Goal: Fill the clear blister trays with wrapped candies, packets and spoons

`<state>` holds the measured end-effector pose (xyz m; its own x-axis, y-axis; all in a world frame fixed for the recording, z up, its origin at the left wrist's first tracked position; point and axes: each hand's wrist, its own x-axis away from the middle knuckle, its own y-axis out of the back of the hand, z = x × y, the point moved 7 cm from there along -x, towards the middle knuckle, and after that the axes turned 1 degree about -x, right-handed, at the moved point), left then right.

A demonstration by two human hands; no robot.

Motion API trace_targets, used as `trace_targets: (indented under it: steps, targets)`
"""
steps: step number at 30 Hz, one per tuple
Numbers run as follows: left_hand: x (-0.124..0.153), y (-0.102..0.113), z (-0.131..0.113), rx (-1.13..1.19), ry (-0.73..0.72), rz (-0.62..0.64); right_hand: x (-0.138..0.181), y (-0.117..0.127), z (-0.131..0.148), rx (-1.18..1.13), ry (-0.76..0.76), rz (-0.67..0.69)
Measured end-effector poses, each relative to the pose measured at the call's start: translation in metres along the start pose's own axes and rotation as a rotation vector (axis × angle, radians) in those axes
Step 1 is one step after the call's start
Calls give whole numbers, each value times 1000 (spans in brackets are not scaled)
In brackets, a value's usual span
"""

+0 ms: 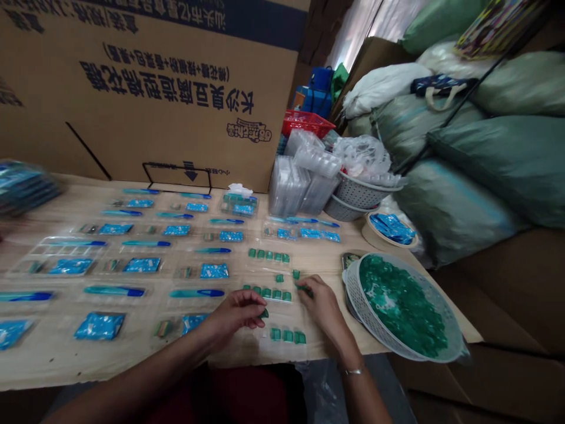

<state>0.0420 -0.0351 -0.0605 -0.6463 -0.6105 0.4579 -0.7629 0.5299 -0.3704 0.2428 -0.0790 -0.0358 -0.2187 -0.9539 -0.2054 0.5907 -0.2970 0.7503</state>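
Note:
My left hand (pixel 236 315) is curled, pinching a small green plastic piece (pixel 263 313) above a clear tray at the table's near edge. To its right, my right hand (pixel 321 304) pinches another green piece (pixel 303 288) over the same clear trays. Rows of green pieces (pixel 268 255) sit in the tray slots between and beyond my hands. A white basket (pixel 441 353) heaped with green pieces stands just right of my right hand.
Clear trays with blue packets (pixel 99 325) and blue pens (pixel 115 291) cover the wooden table (pixel 53 359). A large cardboard box (pixel 145 88) stands behind. Stacked empty trays (pixel 289 185), white baskets (pixel 357 197), a roll holding blue packets (pixel 391 229) and green sacks (pixel 489 153) lie at the right.

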Motion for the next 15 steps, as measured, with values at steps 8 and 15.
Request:
trace_targets:
  steps: [8,15]
  targets:
    - [2,11,-5,36,-1,27,45,121,-21,460,-85,-479]
    - [7,-13,-11,17,-74,72,35,-1,78,-432,-10,52]
